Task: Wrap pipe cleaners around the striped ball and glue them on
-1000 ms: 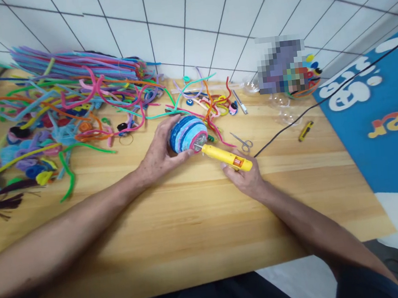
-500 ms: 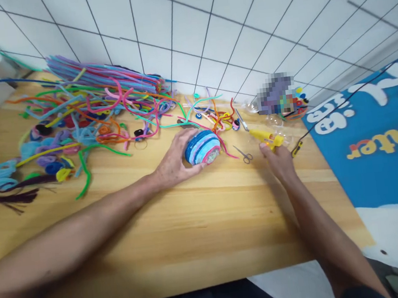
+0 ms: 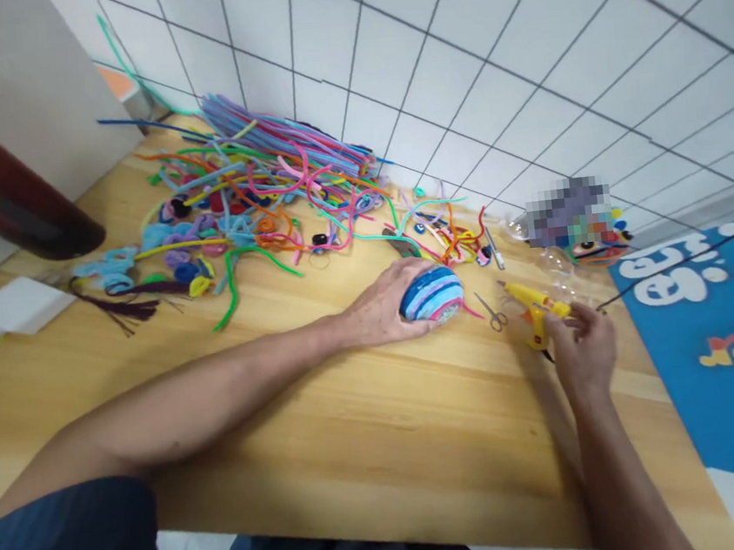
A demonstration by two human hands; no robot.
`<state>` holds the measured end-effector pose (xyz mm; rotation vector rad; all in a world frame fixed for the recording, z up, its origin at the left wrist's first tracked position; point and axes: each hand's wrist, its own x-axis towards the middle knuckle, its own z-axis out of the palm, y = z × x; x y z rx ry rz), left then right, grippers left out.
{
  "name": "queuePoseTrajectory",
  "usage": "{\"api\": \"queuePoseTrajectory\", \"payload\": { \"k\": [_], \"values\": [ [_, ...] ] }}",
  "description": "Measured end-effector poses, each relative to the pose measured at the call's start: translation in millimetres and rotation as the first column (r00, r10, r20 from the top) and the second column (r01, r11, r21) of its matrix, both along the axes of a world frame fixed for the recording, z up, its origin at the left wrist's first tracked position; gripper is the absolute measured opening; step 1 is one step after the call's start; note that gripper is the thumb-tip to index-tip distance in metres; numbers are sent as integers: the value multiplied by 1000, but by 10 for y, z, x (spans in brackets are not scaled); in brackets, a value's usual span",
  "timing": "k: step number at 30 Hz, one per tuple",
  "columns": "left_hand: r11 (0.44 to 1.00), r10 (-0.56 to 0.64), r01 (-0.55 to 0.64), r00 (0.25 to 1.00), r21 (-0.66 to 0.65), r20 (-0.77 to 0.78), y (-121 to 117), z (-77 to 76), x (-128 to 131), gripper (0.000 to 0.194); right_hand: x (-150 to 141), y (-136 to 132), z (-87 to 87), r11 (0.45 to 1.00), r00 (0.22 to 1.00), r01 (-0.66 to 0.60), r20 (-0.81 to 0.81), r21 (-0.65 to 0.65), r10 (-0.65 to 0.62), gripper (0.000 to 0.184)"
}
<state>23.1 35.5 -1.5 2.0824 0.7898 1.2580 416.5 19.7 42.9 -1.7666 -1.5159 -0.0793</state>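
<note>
My left hand (image 3: 384, 308) is wrapped round a ball (image 3: 433, 294) covered in blue, pink and purple pipe cleaners, and holds it down on the wooden table (image 3: 356, 416). To the right, a yellow glue gun (image 3: 533, 303) stands on the table with its nozzle pointing left toward the ball. My right hand (image 3: 581, 349) is behind the gun, with its fingers curled and pinched on the rear end. Small scissors (image 3: 492, 312) lie between the ball and the gun.
A big heap of coloured pipe cleaners (image 3: 252, 182) fills the back left of the table along the tiled wall. Clear plastic half-shells (image 3: 556, 264) and a black cord (image 3: 668, 269) lie at the right. A blue poster (image 3: 727, 333) borders the right edge. White paper (image 3: 16, 303) lies far left.
My right hand took the glue gun away from the ball to the right and stood it on the table. My left hand stayed on the ball. The view swung left.
</note>
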Motion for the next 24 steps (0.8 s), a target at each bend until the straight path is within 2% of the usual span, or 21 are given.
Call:
{"api": "queuePoseTrajectory", "payload": {
  "k": [2,5,7,10,14,16,18,22,24],
  "values": [
    [1000,2,-2,1000,11,23,-3,-17,32,93,-149,-109,177,990,999,11,42,143,-17,56],
    [1000,11,-11,1000,2,25,-11,-34,71,99,-449,-203,396,982,989,-138,79,127,129,36],
    [1000,17,-16,999,-23,31,-20,-24,85,108,-671,-192,444,970,979,-206,25,129,204,31],
    [998,29,-27,999,-57,38,-40,12,91,114,-992,-104,332,951,948,-264,-141,163,287,35],
    [997,19,-15,999,-78,45,-65,54,55,106,-1284,-16,-10,925,900,-295,-256,238,353,46],
    [995,53,-45,994,-91,92,-60,73,1,95,-1326,-5,-159,922,901,-273,-263,275,345,50],
    [988,141,-126,975,-95,173,-24,100,-77,78,-1305,0,-253,930,906,-250,-274,269,322,53],
    [938,346,-319,889,-134,300,126,195,-234,48,-1188,39,-304,952,906,-158,-344,261,244,52],
    [920,391,-362,871,-149,298,192,270,-292,31,-1127,71,-307,963,912,-141,-350,230,217,50]
  ]
}}
